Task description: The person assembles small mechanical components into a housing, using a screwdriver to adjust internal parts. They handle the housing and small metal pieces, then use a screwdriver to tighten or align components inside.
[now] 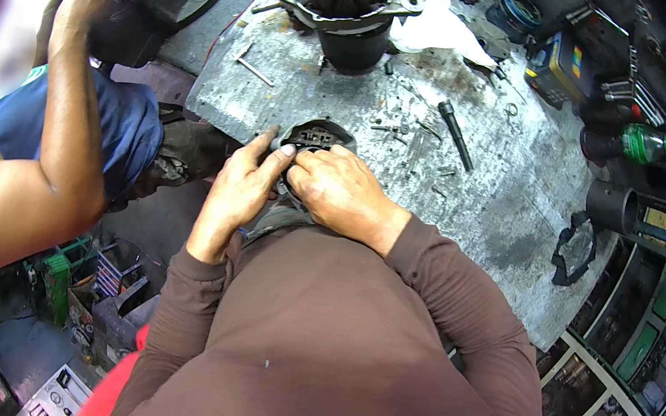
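Head view: with left hand [239, 183], apparently pinching the left rim of the housing [341, 134] at the near edge of the table [511, 198]; with right hand [347, 193], curling fingers together over it, cannot tell on what. Seemingly adjusting its inside; next, calls for steady bracing.

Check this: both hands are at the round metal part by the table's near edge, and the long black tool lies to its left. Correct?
Not quite: the long black tool lies to the right of the round metal part, as the head view shows. The left hand and right hand are there, by the table's near edge.
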Tool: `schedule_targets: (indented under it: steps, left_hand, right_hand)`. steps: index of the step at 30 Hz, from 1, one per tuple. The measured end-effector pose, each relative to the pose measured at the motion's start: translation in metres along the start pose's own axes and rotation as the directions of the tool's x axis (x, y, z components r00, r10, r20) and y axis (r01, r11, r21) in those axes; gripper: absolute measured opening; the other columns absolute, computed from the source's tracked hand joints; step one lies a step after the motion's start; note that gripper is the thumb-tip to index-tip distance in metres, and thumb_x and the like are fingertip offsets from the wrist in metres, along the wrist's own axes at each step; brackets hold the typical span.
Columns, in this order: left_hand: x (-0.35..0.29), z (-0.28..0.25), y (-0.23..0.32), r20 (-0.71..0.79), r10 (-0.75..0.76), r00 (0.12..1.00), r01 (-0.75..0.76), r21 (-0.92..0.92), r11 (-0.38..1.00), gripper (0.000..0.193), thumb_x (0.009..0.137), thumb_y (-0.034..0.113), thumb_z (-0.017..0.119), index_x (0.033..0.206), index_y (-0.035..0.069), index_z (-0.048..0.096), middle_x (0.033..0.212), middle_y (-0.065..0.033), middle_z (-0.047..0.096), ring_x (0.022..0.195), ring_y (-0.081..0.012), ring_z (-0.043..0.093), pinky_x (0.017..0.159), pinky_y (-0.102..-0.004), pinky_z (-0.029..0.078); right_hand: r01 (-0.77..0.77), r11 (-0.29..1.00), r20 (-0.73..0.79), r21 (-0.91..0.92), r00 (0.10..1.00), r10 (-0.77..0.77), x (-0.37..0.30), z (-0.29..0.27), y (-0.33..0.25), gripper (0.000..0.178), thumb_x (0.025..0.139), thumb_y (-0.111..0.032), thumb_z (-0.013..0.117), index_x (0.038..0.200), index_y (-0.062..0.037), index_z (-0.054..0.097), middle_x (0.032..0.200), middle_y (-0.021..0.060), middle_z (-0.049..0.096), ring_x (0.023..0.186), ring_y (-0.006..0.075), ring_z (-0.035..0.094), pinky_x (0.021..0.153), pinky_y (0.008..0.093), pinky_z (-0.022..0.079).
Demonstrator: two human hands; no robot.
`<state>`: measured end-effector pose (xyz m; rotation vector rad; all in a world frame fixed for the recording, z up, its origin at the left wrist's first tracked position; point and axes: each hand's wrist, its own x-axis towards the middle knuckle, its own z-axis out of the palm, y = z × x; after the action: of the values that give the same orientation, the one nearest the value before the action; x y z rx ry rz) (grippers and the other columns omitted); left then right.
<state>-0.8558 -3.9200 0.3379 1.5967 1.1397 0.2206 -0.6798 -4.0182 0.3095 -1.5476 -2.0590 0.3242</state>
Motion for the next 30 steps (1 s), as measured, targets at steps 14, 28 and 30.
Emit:
schedule_targets:
  steps: [14, 28, 30]
  left_hand:
    - [0.008, 0.002, -0.002, -0.012, -0.038, 0.999, 0.038, 0.067, 0.997, 0.070, 0.108, 0.042, 0.070, 0.156, -0.006, 0.055, 0.090, -0.0103, 0.074, 0.066, -0.0107, 0.063, 0.059, -0.0301, 0.054]
    - [0.013, -0.005, -0.015, -0.011, -0.012, 1.000, 0.013, 0.076, 0.997, 0.069, 0.110, 0.042, 0.066, 0.156, -0.008, 0.054, 0.136, -0.0290, 0.072, 0.122, -0.0300, 0.072, 0.104, -0.0380, 0.054]
    - [0.016, -0.007, -0.019, 0.012, -0.003, 1.000, 0.002, 0.047, 0.999, 0.066, 0.111, 0.040, 0.064, 0.155, -0.008, 0.055, 0.143, -0.0313, 0.069, 0.136, -0.0332, 0.066, 0.116, -0.0388, 0.047]
  right_hand:
    - [0.068, 0.997, -0.080, -0.021, 0.994, -0.070, -0.010, 0.004, 0.012, 0.014, 0.093, -0.022, 0.069, 0.091, -0.0078, 0.071, 0.091, 0.0070, 0.070, 0.085, 0.0262, 0.073, 0.079, 0.0414, 0.054]
    - [-0.639, 0.736, -0.060, -0.223, 0.763, 0.644, -0.118, -0.058, 0.055, 0.013, 0.094, -0.014, 0.077, 0.095, -0.0048, 0.069, 0.088, 0.0161, 0.073, 0.076, 0.0333, 0.075, 0.065, 0.0466, 0.062]
    - [-0.723, 0.651, -0.040, -0.233, 0.676, 0.736, -0.138, -0.054, 0.062, 0.013, 0.093, -0.014, 0.077, 0.096, -0.0029, 0.071, 0.095, 0.0193, 0.076, 0.082, 0.0417, 0.076, 0.072, 0.0499, 0.063]
